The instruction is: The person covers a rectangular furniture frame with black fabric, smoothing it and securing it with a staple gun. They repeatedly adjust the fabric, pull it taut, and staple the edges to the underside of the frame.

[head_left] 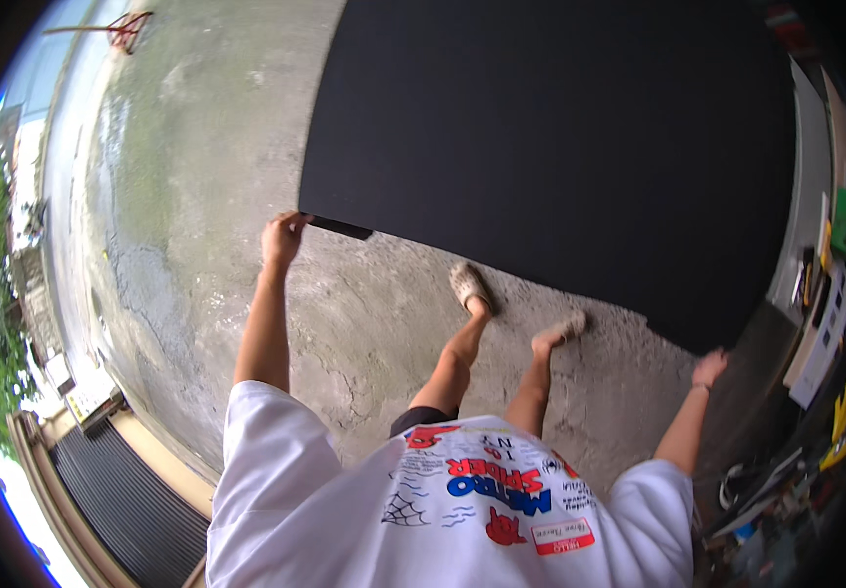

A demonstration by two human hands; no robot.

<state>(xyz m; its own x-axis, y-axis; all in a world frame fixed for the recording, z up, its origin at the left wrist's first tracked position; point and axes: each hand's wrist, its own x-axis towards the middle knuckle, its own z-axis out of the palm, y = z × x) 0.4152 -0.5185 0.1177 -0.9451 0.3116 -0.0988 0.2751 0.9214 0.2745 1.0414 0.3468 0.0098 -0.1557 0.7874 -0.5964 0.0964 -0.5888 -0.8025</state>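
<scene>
A large flat matte black sheet (560, 137) stretches away in front of me, its far end cut off by the top of the view. My left hand (284, 238) pinches its near left corner, with the fingers closed. Beside that hand a short dark strip (341, 227) sticks out below the sheet's edge; whether it belongs to the sheet I cannot tell. At the near right corner my right hand (710, 367) is closed on the sheet's edge, the fingers partly hidden. Both arms reach forward and wide apart. I cannot tell what the sheet is made of.
My feet in beige clogs (472, 286) stand on cracked concrete (335, 323) by the near edge. Along the right lie long boards (820, 323), a green object (844, 223), a yellow-handled tool (839, 421) and clutter. A ribbed dark shutter (129, 500) stands lower left; a red metal frame (129, 32) upper left.
</scene>
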